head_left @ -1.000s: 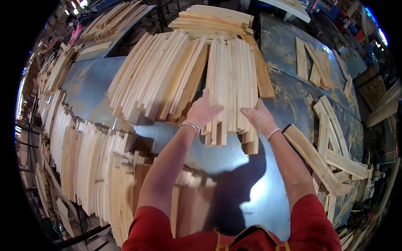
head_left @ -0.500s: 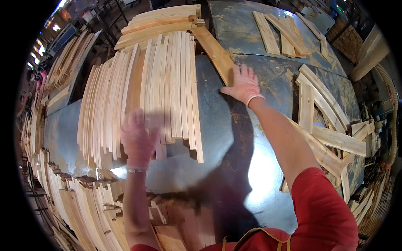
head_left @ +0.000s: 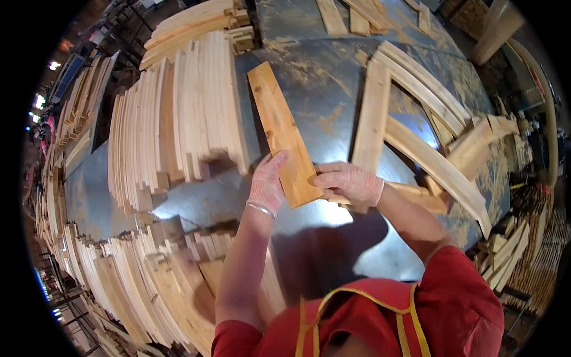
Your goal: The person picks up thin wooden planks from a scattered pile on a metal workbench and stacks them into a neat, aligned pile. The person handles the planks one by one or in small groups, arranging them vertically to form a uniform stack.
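Note:
A flat, orange-brown wooden board with a few dark knots is in both my gloved hands over the metal table, its far end pointing away and slightly left. My left hand grips its left edge near the close end, thumb on the upper face. On the opposite edge, my right hand holds the board with the fingers partly hidden beneath. To the left lies a row of pale wooden strips, side by side. Several loose boards, among them a pale straight one, lie crossed to the right.
A stack of planks stands at the far left. More strips fill the near left, below the sheet-metal table. Sawdust is scattered over the tabletop. A thick hose rises at the far right, and wood offcuts are piled below it.
The orange-brown board has come off the far stack toward me. My left hand has moved from over the strips to its left edge, and my right hand has drawn back nearer my body.

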`<act>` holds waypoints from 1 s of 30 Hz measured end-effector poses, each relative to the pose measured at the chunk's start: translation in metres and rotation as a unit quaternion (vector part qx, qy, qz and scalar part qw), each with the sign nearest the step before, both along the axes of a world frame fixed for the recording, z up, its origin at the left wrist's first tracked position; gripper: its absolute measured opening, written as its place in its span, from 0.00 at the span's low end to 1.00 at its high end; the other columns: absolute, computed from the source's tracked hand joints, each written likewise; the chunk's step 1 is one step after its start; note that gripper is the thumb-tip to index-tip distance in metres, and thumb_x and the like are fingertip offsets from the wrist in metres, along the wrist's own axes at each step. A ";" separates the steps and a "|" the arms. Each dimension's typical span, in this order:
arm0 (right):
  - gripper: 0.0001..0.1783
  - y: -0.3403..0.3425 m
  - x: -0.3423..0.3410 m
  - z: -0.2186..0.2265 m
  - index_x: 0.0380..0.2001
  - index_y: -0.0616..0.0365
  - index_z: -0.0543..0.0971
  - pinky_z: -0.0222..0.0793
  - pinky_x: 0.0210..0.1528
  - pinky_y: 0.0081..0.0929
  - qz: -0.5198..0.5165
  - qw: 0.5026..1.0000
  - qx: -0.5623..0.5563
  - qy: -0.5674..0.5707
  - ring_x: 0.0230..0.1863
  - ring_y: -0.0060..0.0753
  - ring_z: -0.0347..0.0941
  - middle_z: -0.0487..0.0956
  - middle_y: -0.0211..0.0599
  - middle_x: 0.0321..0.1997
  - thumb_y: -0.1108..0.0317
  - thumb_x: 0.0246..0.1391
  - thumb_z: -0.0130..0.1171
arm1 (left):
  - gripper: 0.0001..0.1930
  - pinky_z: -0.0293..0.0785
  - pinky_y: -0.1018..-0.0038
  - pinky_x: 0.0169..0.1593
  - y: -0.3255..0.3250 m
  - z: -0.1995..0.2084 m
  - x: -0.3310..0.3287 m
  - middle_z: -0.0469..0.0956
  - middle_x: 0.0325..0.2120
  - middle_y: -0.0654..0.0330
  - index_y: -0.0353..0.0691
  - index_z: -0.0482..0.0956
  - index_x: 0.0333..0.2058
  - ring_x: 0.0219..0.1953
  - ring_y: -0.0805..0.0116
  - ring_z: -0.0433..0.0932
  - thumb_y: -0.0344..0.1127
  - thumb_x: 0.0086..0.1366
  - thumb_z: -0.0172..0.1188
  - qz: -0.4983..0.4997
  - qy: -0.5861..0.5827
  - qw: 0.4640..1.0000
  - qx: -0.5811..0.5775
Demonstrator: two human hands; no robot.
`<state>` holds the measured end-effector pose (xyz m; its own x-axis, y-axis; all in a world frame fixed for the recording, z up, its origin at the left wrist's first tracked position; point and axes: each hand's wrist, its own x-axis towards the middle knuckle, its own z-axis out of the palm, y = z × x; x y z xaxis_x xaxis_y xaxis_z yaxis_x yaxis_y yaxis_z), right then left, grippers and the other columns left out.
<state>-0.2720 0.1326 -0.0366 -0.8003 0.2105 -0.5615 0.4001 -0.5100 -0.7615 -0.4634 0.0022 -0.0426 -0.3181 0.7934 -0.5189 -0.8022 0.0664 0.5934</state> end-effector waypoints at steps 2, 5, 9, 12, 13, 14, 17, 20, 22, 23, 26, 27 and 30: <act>0.32 0.000 0.034 0.009 0.63 0.63 0.79 0.77 0.62 0.45 -0.023 0.945 0.325 0.030 0.61 0.54 0.82 0.85 0.53 0.60 0.53 0.61 0.66 | 0.18 0.83 0.68 0.54 -0.010 -0.020 0.018 0.84 0.48 0.59 0.32 0.79 0.58 0.50 0.64 0.84 0.30 0.72 0.65 -0.010 0.064 0.997 -0.043; 0.52 0.013 0.089 0.019 0.73 0.55 0.68 0.59 0.77 0.47 0.109 0.755 0.633 -0.133 0.77 0.56 0.63 0.70 0.51 0.75 0.44 0.49 0.73 | 0.19 0.82 0.70 0.47 -0.053 -0.041 0.069 0.85 0.44 0.61 0.32 0.81 0.57 0.43 0.70 0.83 0.28 0.68 0.65 0.024 0.169 0.983 -0.070; 0.65 -0.039 0.181 0.007 0.80 0.44 0.57 0.59 0.77 0.59 0.323 0.717 0.590 -0.183 0.81 0.60 0.57 0.60 0.50 0.81 0.46 0.42 0.80 | 0.20 0.79 0.74 0.47 -0.122 -0.031 0.129 0.84 0.40 0.67 0.36 0.83 0.56 0.40 0.77 0.81 0.28 0.65 0.66 0.015 0.292 0.941 -0.170; 0.57 -0.044 0.227 -0.015 0.79 0.47 0.61 0.64 0.75 0.54 0.287 0.720 0.605 -0.181 0.74 0.60 0.65 0.68 0.52 0.75 0.49 0.47 0.74 | 0.19 0.78 0.68 0.43 -0.168 -0.008 0.182 0.84 0.35 0.61 0.40 0.83 0.51 0.36 0.70 0.82 0.34 0.61 0.67 -0.012 0.392 0.874 -0.286; 0.56 -0.042 0.240 -0.021 0.78 0.50 0.63 0.67 0.73 0.51 0.241 0.734 0.603 -0.199 0.71 0.60 0.68 0.71 0.51 0.73 0.50 0.48 0.74 | 0.18 0.78 0.66 0.42 -0.188 0.003 0.201 0.83 0.33 0.59 0.40 0.83 0.49 0.35 0.67 0.82 0.35 0.60 0.68 -0.051 0.423 0.833 -0.353; 0.60 -0.038 0.247 -0.026 0.81 0.45 0.59 0.68 0.73 0.48 0.178 0.749 0.607 -0.197 0.70 0.60 0.70 0.72 0.53 0.71 0.53 0.47 0.77 | 0.16 0.77 0.64 0.41 -0.206 0.012 0.220 0.83 0.32 0.57 0.40 0.82 0.46 0.35 0.64 0.82 0.37 0.59 0.68 -0.089 0.469 0.777 -0.411; 0.61 -0.031 0.251 -0.032 0.82 0.59 0.54 0.67 0.74 0.41 0.010 0.880 0.450 -0.149 0.71 0.58 0.71 0.71 0.62 0.72 0.58 0.49 0.73 | 0.13 0.74 0.56 0.40 -0.253 0.029 0.280 0.77 0.27 0.51 0.37 0.74 0.36 0.33 0.49 0.79 0.39 0.60 0.65 -0.051 0.461 0.773 -0.433; 0.58 -0.066 0.228 -0.032 0.82 0.62 0.53 0.69 0.70 0.35 -0.048 0.984 0.164 0.054 0.66 0.46 0.77 0.77 0.58 0.69 0.58 0.53 0.71 | 0.13 0.75 0.52 0.42 -0.290 0.035 0.315 0.80 0.32 0.51 0.39 0.77 0.42 0.37 0.43 0.80 0.40 0.63 0.65 -0.064 0.539 0.714 -0.441; 0.53 -0.115 0.198 -0.032 0.80 0.62 0.57 0.70 0.69 0.38 0.002 0.978 0.207 -0.029 0.65 0.52 0.79 0.80 0.59 0.64 0.50 0.59 0.65 | 0.16 0.77 0.53 0.44 -0.310 0.034 0.328 0.82 0.36 0.50 0.41 0.79 0.48 0.40 0.43 0.82 0.40 0.64 0.65 -0.064 0.583 0.674 -0.450; 0.50 -0.133 0.183 -0.030 0.78 0.62 0.60 0.70 0.69 0.40 0.109 0.954 0.272 -0.060 0.64 0.56 0.79 0.81 0.61 0.62 0.46 0.60 0.62 | 0.19 0.77 0.52 0.46 -0.318 0.032 0.332 0.82 0.38 0.51 0.42 0.79 0.51 0.42 0.43 0.82 0.41 0.63 0.66 -0.060 0.586 0.665 -0.458; 0.43 -0.198 0.133 -0.030 0.70 0.64 0.69 0.70 0.70 0.49 0.333 0.866 0.360 -0.094 0.61 0.66 0.79 0.81 0.68 0.61 0.40 0.65 0.55 | 0.28 0.77 0.50 0.53 -0.344 0.022 0.338 0.83 0.46 0.52 0.43 0.77 0.61 0.50 0.44 0.82 0.43 0.63 0.67 -0.094 0.604 0.606 -0.508; 0.42 -0.219 0.122 -0.030 0.69 0.64 0.70 0.70 0.69 0.49 0.337 0.862 0.371 -0.076 0.62 0.66 0.78 0.81 0.67 0.62 0.40 0.65 0.56 | 0.30 0.76 0.49 0.56 -0.352 0.015 0.339 0.83 0.50 0.51 0.43 0.76 0.63 0.53 0.45 0.82 0.44 0.63 0.68 -0.106 0.632 0.566 -0.518; 0.40 -0.260 0.092 -0.028 0.68 0.64 0.71 0.70 0.69 0.49 0.409 0.823 0.392 -0.036 0.67 0.64 0.76 0.79 0.65 0.65 0.42 0.66 0.58 | 0.41 0.68 0.48 0.67 -0.382 -0.005 0.335 0.75 0.64 0.49 0.42 0.71 0.70 0.67 0.43 0.72 0.50 0.61 0.72 -0.142 0.712 0.425 -0.541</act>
